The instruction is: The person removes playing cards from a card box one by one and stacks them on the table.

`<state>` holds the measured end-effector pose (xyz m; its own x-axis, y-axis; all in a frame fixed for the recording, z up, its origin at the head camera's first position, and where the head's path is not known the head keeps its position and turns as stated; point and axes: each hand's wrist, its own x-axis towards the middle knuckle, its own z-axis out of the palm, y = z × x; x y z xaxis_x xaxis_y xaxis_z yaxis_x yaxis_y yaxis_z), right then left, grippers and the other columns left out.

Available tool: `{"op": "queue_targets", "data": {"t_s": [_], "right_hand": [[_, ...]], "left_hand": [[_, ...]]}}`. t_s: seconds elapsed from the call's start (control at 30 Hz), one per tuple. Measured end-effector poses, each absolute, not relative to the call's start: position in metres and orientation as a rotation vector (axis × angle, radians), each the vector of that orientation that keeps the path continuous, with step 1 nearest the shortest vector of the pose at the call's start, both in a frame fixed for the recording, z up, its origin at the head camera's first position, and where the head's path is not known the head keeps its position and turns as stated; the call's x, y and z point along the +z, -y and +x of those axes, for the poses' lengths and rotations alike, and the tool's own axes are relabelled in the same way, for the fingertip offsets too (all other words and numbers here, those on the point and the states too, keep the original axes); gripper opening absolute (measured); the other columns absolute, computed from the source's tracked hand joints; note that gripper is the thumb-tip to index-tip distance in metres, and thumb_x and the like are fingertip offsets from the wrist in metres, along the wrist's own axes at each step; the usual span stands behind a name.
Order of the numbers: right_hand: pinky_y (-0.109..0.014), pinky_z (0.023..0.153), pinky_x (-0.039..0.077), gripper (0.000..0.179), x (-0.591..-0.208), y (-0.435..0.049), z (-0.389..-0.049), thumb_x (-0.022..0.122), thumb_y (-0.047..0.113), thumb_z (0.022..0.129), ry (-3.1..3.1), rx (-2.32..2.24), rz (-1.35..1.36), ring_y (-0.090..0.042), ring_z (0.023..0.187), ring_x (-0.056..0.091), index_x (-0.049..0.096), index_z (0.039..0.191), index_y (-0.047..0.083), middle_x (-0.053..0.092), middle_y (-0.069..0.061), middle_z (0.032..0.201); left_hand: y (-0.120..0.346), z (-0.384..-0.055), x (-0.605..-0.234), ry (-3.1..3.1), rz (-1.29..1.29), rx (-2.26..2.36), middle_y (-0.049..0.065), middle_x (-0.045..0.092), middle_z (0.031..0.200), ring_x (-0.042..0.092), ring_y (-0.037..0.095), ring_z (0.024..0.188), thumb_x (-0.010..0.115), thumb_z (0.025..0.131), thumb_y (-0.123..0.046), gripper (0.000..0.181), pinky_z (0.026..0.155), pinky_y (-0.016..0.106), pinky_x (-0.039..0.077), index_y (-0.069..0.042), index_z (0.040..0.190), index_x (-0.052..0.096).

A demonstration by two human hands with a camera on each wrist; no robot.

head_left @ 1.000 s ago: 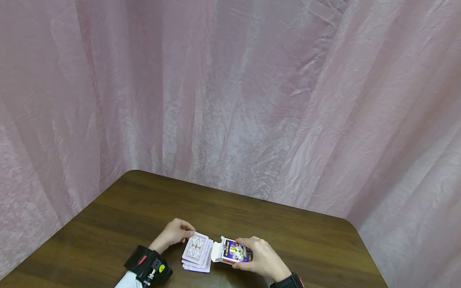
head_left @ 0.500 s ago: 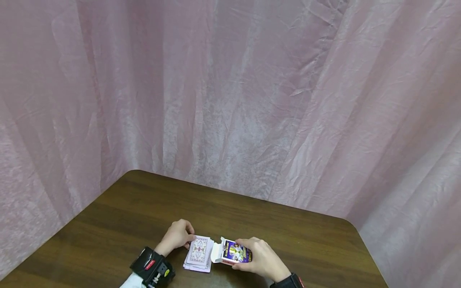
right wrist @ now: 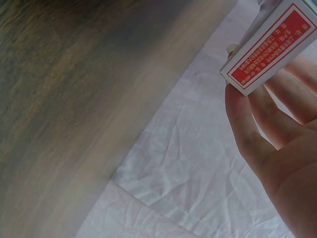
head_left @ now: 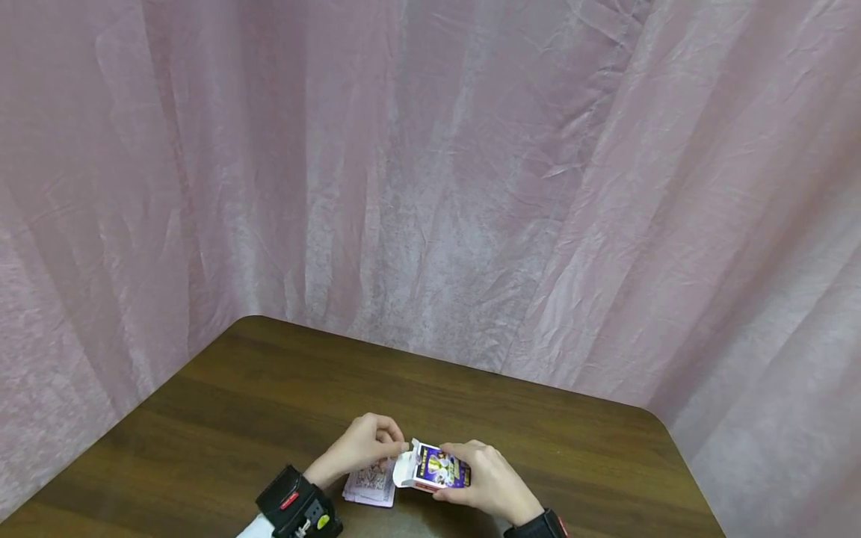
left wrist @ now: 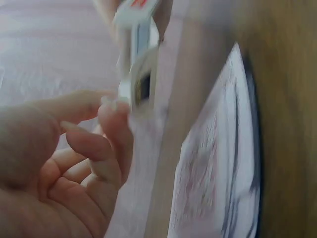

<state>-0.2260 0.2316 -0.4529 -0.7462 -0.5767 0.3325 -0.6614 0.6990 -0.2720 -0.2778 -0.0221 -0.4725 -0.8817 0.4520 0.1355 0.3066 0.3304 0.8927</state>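
Note:
A purple and white playing-card box is gripped in my right hand, thumb on one side and fingers on the other. Its open end, with white flaps, faces left. My left hand is over the card stack, and its thumb and finger come together on a flap at that end. The left wrist view shows this left hand pinching at the box's edge, a little blurred. Below it lies the stack of playing cards, backs up and partly covered by the hand. The right wrist view shows the box's red-printed side.
The brown wooden table extends behind and to both sides of the hands. Pink curtains hang behind its far edge. A black wrist strap with a device sits on the left wrist.
My left hand has moved right, from the upper left corner of the card stack to the box's open end. The stack was straightened slightly. My right hand and the box stay in place.

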Motion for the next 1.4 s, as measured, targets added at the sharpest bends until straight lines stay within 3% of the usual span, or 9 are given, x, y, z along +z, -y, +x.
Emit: {"op": "queue_targets", "data": {"t_s": [0.13,0.4,0.63,0.8,1.03,1.23,1.4], "right_hand": [[-0.02,0.072,0.049,0.056,-0.452,-0.231,-0.225,0.077,0.049,0.076,2.669,0.552,1.0,-0.005,0.089,0.06,0.066,0.116,0.011,0.07,0.001,0.102],[-0.02,0.073,0.05,0.053,-0.446,-0.229,-0.224,0.078,0.047,0.076,2.581,0.57,1.041,-0.007,0.089,0.062,0.067,0.115,0.012,0.071,0.002,0.102],[-0.021,0.075,0.05,0.055,-0.443,-0.23,-0.223,0.076,0.049,0.077,2.638,0.591,1.008,-0.008,0.092,0.061,0.067,0.117,0.011,0.071,0.0,0.106],[-0.022,0.075,0.05,0.054,-0.444,-0.231,-0.224,0.077,0.047,0.077,2.65,0.601,0.978,-0.008,0.092,0.062,0.067,0.117,0.012,0.071,0.0,0.106],[-0.023,0.076,0.05,0.056,-0.446,-0.234,-0.225,0.076,0.05,0.077,2.664,0.584,0.964,-0.008,0.093,0.062,0.067,0.118,0.012,0.071,-0.001,0.107],[-0.021,0.074,0.049,0.055,-0.448,-0.234,-0.227,0.078,0.047,0.076,2.668,0.592,0.969,-0.006,0.09,0.06,0.067,0.117,0.012,0.072,0.0,0.105],[-0.02,0.072,0.048,0.055,-0.449,-0.234,-0.227,0.079,0.046,0.075,2.68,0.606,0.964,-0.004,0.088,0.059,0.067,0.117,0.012,0.072,0.001,0.104]], "left_hand": [[0.012,-0.267,-0.472,-2.315,0.662,1.607,-0.001,0.061,0.058,0.048,0.005,0.042,0.073,0.085,-0.021,0.019,0.041,0.016,0.035,-0.005,0.079,0.065],[0.006,-0.26,-0.469,-2.214,0.592,1.628,-0.006,0.052,0.054,0.045,0.003,0.043,0.069,0.086,-0.014,0.016,0.043,0.015,0.034,-0.003,0.077,0.06],[0.019,-0.267,-0.463,-2.022,0.558,1.668,-0.007,0.058,0.056,0.052,0.002,0.046,0.068,0.087,-0.016,0.017,0.045,0.016,0.035,-0.003,0.082,0.06],[0.029,-0.272,-0.461,-1.871,0.591,1.699,-0.001,0.065,0.065,0.061,0.004,0.052,0.06,0.092,-0.011,0.012,0.046,0.013,0.037,0.001,0.092,0.058],[0.044,-0.28,-0.458,-1.795,0.599,1.707,0.003,0.065,0.076,0.064,0.007,0.058,0.054,0.093,-0.005,0.021,0.051,0.013,0.041,0.009,0.109,0.052],[0.058,-0.286,-0.457,-1.809,0.624,1.725,0.002,0.065,0.078,0.059,0.008,0.064,0.057,0.085,-0.001,0.031,0.06,0.018,0.046,0.012,0.113,0.05],[0.069,-0.292,-0.457,-1.774,0.635,1.757,-0.001,0.064,0.082,0.056,0.008,0.07,0.057,0.085,0.001,0.03,0.065,0.019,0.047,0.012,0.112,0.052]]}}
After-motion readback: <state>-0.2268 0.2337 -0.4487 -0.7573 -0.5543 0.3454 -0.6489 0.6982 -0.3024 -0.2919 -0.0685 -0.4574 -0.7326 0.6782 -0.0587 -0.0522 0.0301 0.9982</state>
